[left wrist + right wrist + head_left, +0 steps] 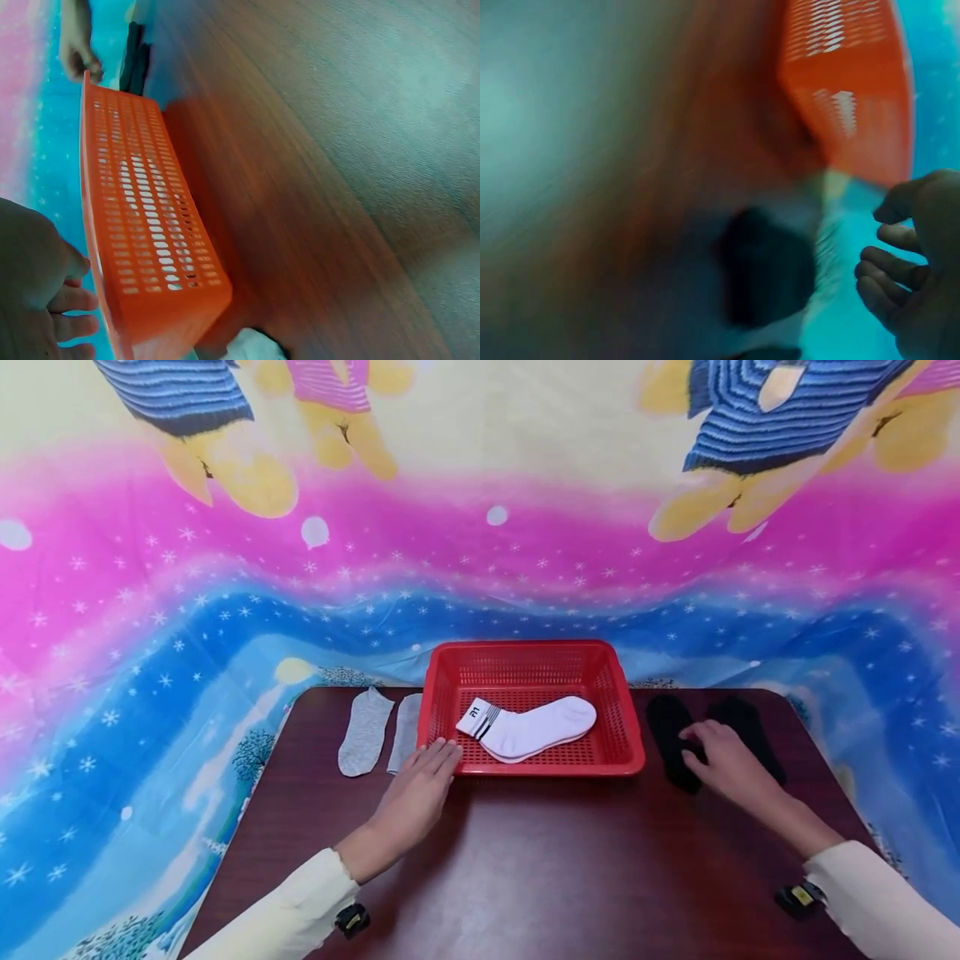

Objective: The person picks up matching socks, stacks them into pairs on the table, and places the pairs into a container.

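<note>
Tabletop [555, 860]: dark red-brown, glossy. Patterned cloth [480, 552] hangs behind its back edge; pink, blue and cream, with snowflakes.

Far left: one light grey sock [365, 735] lying flat near the back left corner of the tabletop. Just right of it, a second grey sock [405, 735], its right part hidden by the basket.

Left hand [412, 797]: open, fingers extended, fingertips at the front left corner of the basket rim; nothing gripped. Pale sleeve [285, 906] above the wrist, small black device [352, 920] at the cuff.

Middle: red plastic basket [555, 769], perforated walls and floor, standing by the middle of the tabletop's back edge. Inside, white socks [536, 729], one layered on another; cuff with dark stripes and lettering toward the left, toe toward the right.

Right: two black socks near the back right corner. The inner black sock [667, 735] lies just right of the basket, the outer black sock [759, 739] nearer the tabletop's right edge. Right hand [731, 764] above them, fingers loosely bent and parted, holding nothing; the right wrist view, blurred, shows it apart from the socks.
</note>
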Demonstrator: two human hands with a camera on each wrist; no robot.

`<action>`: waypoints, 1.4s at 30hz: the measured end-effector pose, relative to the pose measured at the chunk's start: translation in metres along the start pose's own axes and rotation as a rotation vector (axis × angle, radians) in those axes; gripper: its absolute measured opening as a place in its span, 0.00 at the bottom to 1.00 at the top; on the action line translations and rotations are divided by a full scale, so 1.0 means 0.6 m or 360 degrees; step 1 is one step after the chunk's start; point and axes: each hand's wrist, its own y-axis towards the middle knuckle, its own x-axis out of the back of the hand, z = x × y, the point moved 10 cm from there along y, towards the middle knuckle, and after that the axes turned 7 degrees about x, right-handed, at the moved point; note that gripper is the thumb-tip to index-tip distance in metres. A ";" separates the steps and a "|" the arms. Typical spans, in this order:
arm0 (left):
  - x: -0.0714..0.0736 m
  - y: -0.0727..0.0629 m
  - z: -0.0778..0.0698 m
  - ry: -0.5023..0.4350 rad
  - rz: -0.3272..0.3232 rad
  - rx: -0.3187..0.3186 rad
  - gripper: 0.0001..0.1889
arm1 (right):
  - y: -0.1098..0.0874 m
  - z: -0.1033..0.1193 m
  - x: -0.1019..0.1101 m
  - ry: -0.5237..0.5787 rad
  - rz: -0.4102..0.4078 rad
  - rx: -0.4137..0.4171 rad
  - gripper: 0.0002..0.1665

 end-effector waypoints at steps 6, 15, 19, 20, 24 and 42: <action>0.001 -0.007 0.011 -0.0001 -0.0092 -0.0037 0.23 | -0.046 -0.023 -0.035 -0.0174 0.0093 0.0072 0.28; -0.030 -0.009 0.009 0.0109 -0.0051 -0.0081 0.27 | -0.065 0.012 -0.077 -0.0484 0.0050 0.0368 0.27; -0.027 -0.010 0.011 0.0102 -0.0063 -0.0093 0.27 | -0.063 0.008 -0.090 -0.0542 0.0101 0.0324 0.23; -0.027 -0.010 0.011 0.0101 -0.0058 -0.0092 0.27 | -0.061 0.008 -0.092 -0.0558 0.0110 0.0331 0.22; -0.023 -0.009 0.013 0.0082 -0.0051 -0.0070 0.25 | -0.058 0.011 -0.097 -0.0620 0.0114 0.0423 0.19; -0.012 -0.005 0.012 -0.0003 -0.0104 -0.0048 0.22 | -0.059 0.024 -0.085 -0.0636 -0.0061 0.0594 0.15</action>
